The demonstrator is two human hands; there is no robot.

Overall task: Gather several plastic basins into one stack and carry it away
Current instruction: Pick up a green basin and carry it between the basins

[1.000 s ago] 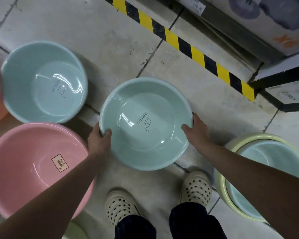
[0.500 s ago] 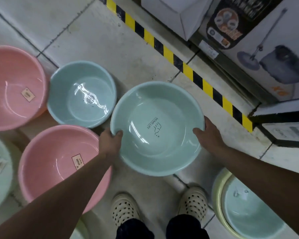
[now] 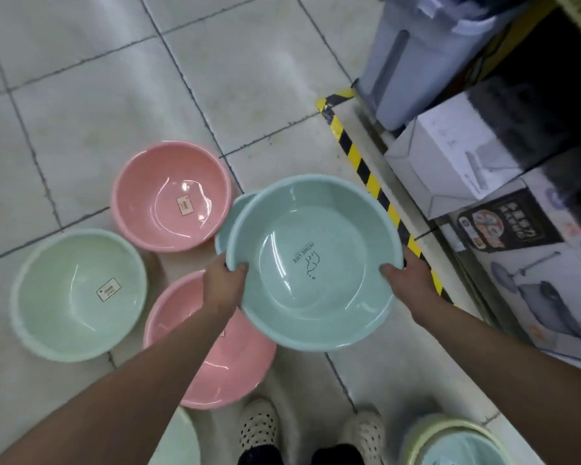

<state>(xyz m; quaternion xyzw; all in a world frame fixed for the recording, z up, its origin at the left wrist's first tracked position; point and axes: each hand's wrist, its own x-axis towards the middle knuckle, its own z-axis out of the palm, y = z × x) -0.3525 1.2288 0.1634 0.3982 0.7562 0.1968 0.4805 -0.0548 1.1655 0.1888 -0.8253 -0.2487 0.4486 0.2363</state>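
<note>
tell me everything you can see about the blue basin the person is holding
The held blue basin is round, pale blue-green glossy plastic with a rolled rim and a flat bottom printed with "HOME LIFE" and a small line drawing. It looks empty, is held open side up and tilted slightly, above the floor. The left hand and right hand grip opposite rim edges, thumbs inside. It overlaps another blue basin behind its left edge.
</note>
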